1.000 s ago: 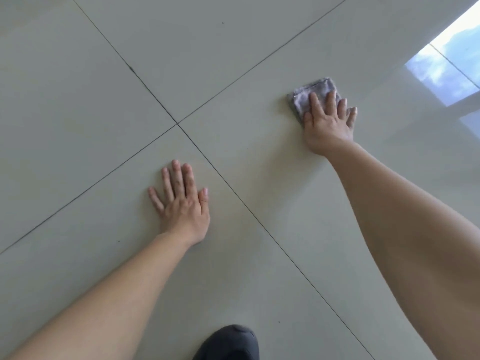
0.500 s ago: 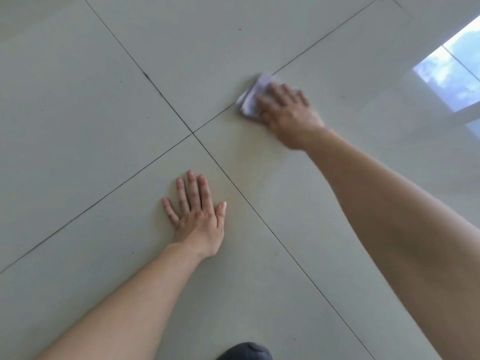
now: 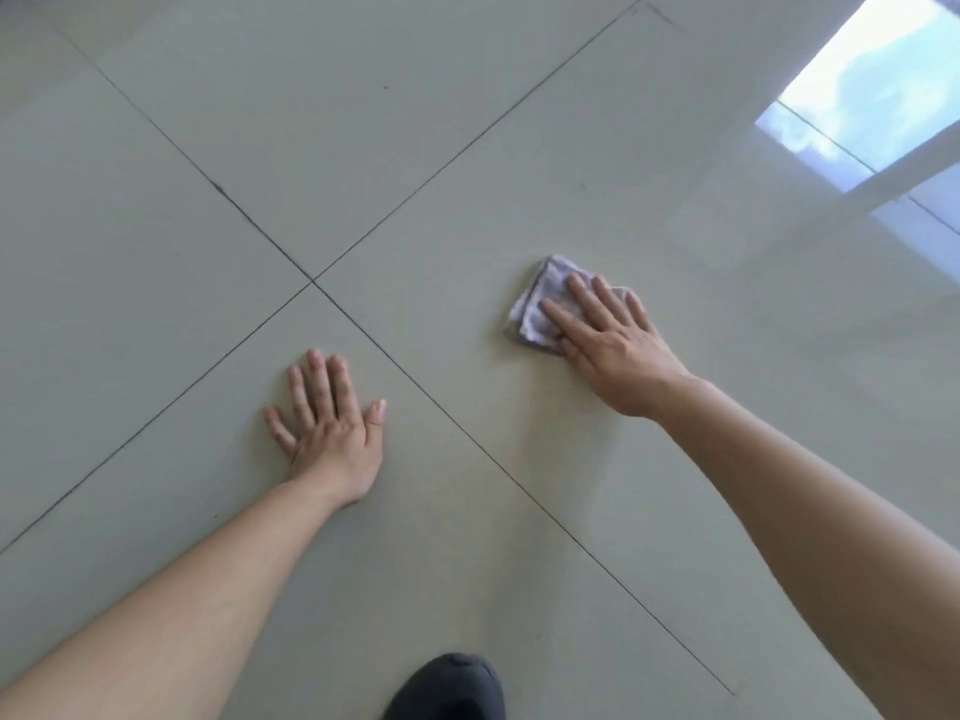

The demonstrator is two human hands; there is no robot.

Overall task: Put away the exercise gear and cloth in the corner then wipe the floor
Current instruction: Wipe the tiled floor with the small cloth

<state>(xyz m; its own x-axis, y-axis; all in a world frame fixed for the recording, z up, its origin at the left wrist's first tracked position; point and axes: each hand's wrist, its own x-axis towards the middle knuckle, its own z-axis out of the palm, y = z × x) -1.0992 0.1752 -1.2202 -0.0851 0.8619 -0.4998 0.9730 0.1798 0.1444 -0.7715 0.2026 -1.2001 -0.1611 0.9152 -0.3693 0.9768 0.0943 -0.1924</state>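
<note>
A small folded grey-lilac cloth lies flat on the pale tiled floor, right of where the grout lines cross. My right hand presses down on it with fingers spread, covering its right half. My left hand rests flat on the tile nearer to me, palm down, fingers apart, holding nothing. No exercise gear is in view.
Dark grout lines cross at a point between and beyond the hands. A bright window reflection shines on the floor at the upper right. A dark rounded shape, perhaps my knee or shoe, shows at the bottom edge.
My right hand has slid the cloth from the grout line back toward me and to the right. The left hand has stayed planted on the tile.
</note>
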